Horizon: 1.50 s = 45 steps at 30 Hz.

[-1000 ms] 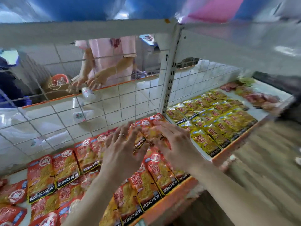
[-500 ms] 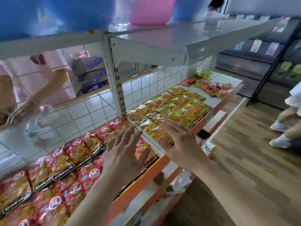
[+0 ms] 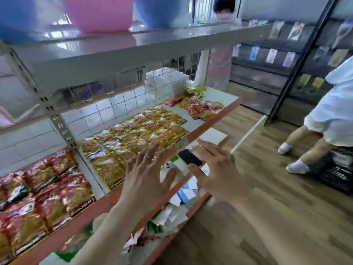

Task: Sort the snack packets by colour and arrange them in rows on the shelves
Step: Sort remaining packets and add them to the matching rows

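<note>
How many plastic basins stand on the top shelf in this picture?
3, all on the grey top shelf: the left blue plastic basin, the pink plastic basin in the middle, and the right blue plastic basin. The picture's edge may hide more.

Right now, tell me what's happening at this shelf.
A person is sorting snack packets on the shelf. Red packets lie in rows on the left, yellow packets in rows beside them, and a mixed pile sits unsorted at the far end. Both hands are open and hold nothing: the left hand hovers over the shelf's front edge near the yellow rows, the right hand over the lower shelf by a phone.
</note>
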Motion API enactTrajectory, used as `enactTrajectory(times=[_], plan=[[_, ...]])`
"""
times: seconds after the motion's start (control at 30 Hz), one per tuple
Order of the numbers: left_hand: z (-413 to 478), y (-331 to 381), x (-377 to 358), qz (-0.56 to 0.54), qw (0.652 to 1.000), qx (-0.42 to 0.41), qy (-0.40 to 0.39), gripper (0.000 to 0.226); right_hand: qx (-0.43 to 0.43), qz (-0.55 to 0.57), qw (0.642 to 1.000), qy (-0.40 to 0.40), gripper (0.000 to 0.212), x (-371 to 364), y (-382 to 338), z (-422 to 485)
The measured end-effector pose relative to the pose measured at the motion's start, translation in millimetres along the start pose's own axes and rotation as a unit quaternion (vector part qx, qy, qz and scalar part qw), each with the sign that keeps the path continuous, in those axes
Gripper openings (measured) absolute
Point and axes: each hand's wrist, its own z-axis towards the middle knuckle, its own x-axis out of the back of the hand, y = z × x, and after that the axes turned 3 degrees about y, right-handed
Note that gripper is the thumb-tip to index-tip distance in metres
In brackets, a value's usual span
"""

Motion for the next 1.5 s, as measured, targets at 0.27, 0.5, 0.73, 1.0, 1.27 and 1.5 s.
enactTrajectory(times=[0.27,0.5,0.73,1.0,1.27,1.5], plan=[[63.7,52.0,-35.1,-0.016,0.999,-0.014,-0.040,0.076,-0.067,0.003,0.997,0.030,0.066,34.9,70.4,21.1],[136.9,64.4,-80.8,-0.030,0.998,-0.017,-0.055,0.064,-0.087,-0.005,0.996,0.016,0.058,36.9,119.1,73.9],[239.1,74.7,-125.6,-0.025,0.996,-0.018,-0.080,0.064,-0.091,-0.022,0.996,0.009,0.059,26.5,168.7,160.2],[320.5,60.6,-150.5,-0.047,0.997,-0.022,-0.057,0.065,-0.073,-0.014,0.997,0.009,0.059,24.7,208.1,245.9],[361.9,44.4,-196.6,-0.013,0.996,0.037,-0.084,0.067,-0.023,0.030,0.999,0.007,0.053,-6.3,255.6,323.0],[407.5,40.9,-249.1,0.026,0.985,0.153,-0.081,0.065,0.062,0.040,0.994,-0.078,0.051,-41.4,313.6,410.3]])
